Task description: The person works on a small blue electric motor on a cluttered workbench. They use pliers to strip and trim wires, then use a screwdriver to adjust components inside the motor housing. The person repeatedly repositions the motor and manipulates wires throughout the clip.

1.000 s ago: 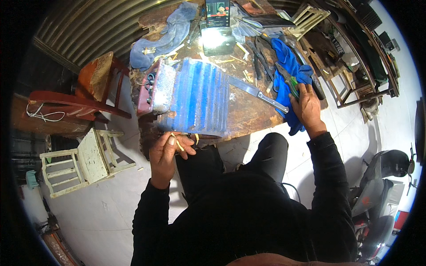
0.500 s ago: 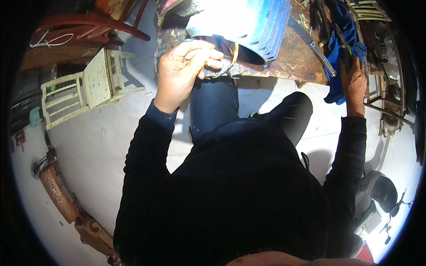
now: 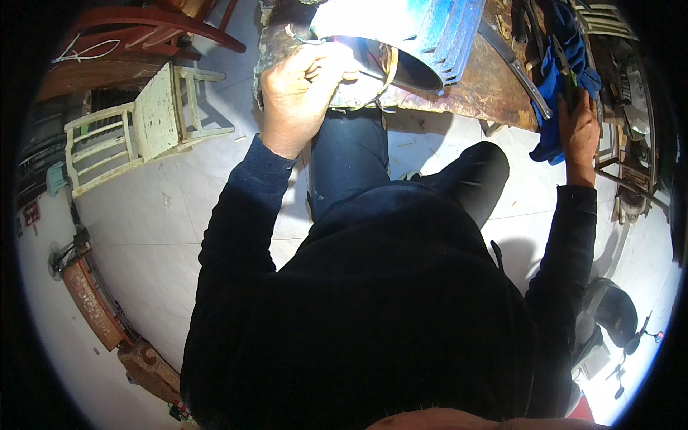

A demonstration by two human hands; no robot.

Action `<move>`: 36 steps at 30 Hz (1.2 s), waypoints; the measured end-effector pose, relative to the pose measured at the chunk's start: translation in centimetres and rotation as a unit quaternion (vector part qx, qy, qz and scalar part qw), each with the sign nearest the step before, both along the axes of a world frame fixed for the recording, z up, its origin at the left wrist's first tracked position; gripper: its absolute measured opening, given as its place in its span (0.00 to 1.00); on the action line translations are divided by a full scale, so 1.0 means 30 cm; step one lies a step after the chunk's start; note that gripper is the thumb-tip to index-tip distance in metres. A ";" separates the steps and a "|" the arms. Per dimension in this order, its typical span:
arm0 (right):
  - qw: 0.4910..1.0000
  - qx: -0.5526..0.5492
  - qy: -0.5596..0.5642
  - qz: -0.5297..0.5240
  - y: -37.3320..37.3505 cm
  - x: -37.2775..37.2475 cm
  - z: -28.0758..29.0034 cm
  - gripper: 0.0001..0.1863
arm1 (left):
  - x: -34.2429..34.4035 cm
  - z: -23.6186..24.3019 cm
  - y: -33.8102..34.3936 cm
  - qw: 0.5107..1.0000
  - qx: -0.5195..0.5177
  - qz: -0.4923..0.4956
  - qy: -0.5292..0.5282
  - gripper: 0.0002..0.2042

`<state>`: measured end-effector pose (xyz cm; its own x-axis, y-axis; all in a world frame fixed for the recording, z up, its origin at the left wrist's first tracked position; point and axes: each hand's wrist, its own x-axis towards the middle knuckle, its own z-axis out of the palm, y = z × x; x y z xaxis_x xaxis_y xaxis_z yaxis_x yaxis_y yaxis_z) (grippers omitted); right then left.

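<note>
Here, top centre, the blue motor (image 3: 433,29) on the bench (image 3: 494,100) looks heavy and stiff, best held by its ribs; the left hand (image 3: 301,89) presses its fingers together at the mouth. Upper right, the right hand (image 3: 580,125) covers pliers (image 3: 560,56), its grip hidden from me.

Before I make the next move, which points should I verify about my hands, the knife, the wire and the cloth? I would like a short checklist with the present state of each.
1. Left hand at the open end of the housing: ok.
2. What its fingertips pinch: cannot tell; the fingers hide it.
3. Yellow wire tucked inside the housing: not ok; it loops out of the opening.
4. Right hand at the handles of the pliers: ok.
5. Knife apart from both hands: ok.
6. Cloth fully on the table: not ok; it hangs past the edge.
</note>
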<state>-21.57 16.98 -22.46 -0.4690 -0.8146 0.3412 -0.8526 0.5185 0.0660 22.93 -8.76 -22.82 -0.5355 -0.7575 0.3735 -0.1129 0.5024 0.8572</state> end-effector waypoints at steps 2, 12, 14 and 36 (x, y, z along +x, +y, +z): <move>1.000 -0.006 -0.002 0.001 -0.001 0.001 0.000 0.24 | 0.003 0.008 0.006 0.999 0.027 -0.013 0.012 0.07; 1.000 0.004 0.005 -0.002 -0.001 -0.010 -0.007 0.24 | 0.009 0.011 0.006 0.998 0.062 -0.007 0.017 0.09; 1.000 0.006 0.002 0.002 0.000 -0.010 -0.006 0.24 | 0.002 -0.002 0.007 0.994 0.108 0.005 0.024 0.09; 0.996 0.031 -0.081 -0.002 0.004 -0.063 0.024 0.24 | 0.038 0.037 0.020 0.921 0.343 -0.171 0.063 0.18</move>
<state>-23.46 17.10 -21.74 -0.5169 -0.8298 0.2103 -0.8526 0.5210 -0.0399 24.07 -8.15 -21.70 -0.7722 -0.6330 -0.0550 0.0736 -0.1752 0.9818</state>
